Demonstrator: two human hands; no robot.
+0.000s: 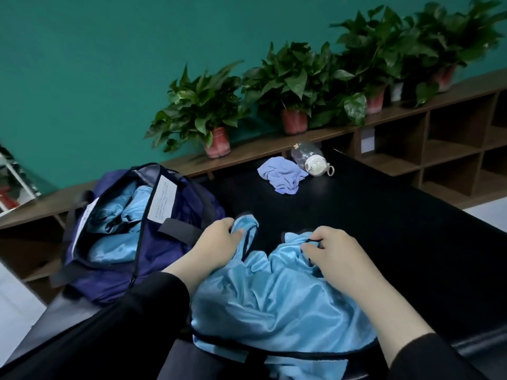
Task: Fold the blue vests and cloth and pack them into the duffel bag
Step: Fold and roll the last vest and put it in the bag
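A light blue vest (277, 300) with black trim lies crumpled on the black table in front of me. My left hand (219, 239) grips one shoulder strap of it, and my right hand (337, 256) grips the other strap. The navy duffel bag (178, 215) stands open at the left, touching my left wrist, with light blue vests (120, 215) inside. A crumpled lilac cloth (282, 174) lies at the far side of the table.
A clear plastic bottle (310, 159) with a white lid lies on its side beside the lilac cloth. Behind the black table (384, 215) runs a brown shelf unit (452, 138) carrying several potted plants (290, 86) against a teal wall.
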